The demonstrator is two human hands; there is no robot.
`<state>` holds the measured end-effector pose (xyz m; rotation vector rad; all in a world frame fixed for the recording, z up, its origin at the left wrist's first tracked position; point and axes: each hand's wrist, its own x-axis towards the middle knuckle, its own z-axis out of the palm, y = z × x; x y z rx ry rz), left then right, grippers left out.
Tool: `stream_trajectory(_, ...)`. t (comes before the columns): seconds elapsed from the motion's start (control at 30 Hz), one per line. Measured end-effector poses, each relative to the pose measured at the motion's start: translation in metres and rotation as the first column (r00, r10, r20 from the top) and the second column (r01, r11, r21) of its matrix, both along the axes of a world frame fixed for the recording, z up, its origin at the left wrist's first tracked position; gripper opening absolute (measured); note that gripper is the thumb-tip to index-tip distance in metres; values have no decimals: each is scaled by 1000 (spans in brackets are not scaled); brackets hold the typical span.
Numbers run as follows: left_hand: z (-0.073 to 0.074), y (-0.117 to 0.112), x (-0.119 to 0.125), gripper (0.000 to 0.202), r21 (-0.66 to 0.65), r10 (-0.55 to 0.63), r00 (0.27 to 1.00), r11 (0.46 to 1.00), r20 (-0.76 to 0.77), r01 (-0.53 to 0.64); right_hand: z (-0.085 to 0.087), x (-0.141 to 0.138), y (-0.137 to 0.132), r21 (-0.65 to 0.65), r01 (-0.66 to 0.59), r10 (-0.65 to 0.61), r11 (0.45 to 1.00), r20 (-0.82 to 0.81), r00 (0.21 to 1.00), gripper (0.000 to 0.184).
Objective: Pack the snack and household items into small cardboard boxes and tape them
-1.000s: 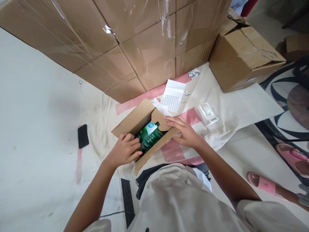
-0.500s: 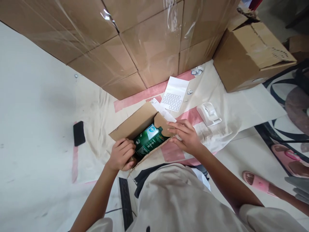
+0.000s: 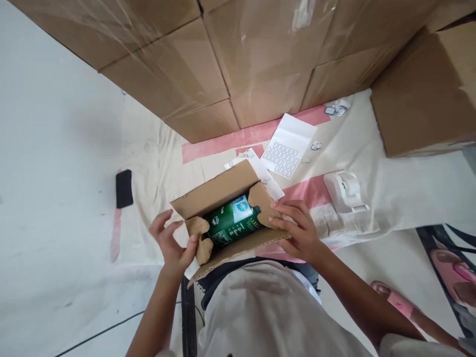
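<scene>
An open cardboard box (image 3: 219, 191) lies in front of my body with its long flaps raised. Inside it is a green container (image 3: 236, 228) with a white-and-blue label. My left hand (image 3: 173, 243) is at the box's left end, fingers curved and apart, the thumb close to or touching the folded left end flap (image 3: 199, 228). At the other end, my right hand (image 3: 297, 228) grips the box, its fingertips on the right end flap (image 3: 265, 204) and its thumb lower, by the near edge.
Plastic-wrapped cartons (image 3: 267, 99) form a wall behind. A sticker sheet (image 3: 290, 141), a white tape dispenser (image 3: 345, 192) and a black phone (image 3: 124, 189) lie on the cloth-covered surface. Another carton (image 3: 420, 104) stands right. A person's foot in a pink slipper (image 3: 394, 297) shows lower right.
My left hand has released the box's left end and moved left, its fingers spreading. The left end flap now shows folded inward. My right hand stays at the right end; the view has shifted.
</scene>
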<state>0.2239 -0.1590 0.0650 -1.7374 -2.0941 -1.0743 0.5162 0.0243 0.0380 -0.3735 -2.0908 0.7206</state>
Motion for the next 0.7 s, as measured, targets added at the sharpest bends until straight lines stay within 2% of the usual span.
stream_trajectory(0.07, -3, 0, 8, 67, -51, 84, 975, 996, 208, -75, -2, -1, 3, 7, -31, 31, 999, -11, 999, 29)
stream_trajectory(0.13, -1, 2, 14, 86, -49, 65, 943, 997, 327, -52, -4, -4, 4, 3, -38, 38, 999, -28, 999, 25)
stream_trajectory(0.27, 8, 4, 17, 106, 66, -22, 966, 998, 257, 5, -7, -11, -4, -87, 6, -11, 996, -58, 998, 16)
stream_trajectory(0.3, 11, 3, 16, 106, 79, -47, 972, 996, 229, 30, -8, -12, -7, -117, 13, -22, 993, -69, 997, 15)
stream_trajectory(0.37, 15, -3, 13, 94, 0, -77, 977, 997, 200, 79, -10, -16, -11, -176, 33, -50, 984, -97, 994, 19)
stream_trajectory(0.47, 21, -16, 8, 66, -206, -125, 979, 966, 162, 157, -13, -19, -16, -247, 73, -105, 966, -119, 987, 42)
stream_trajectory(0.57, 32, -23, 6, 55, -318, -206, 971, 919, 119, 234, -12, -23, -19, -279, 75, -118, 957, -138, 983, 61)
stream_trajectory(0.7, 52, -14, 26, 48, -411, -188, 982, 898, -28, 160, -5, -30, -25, -363, 129, -186, 923, -124, 975, 62)
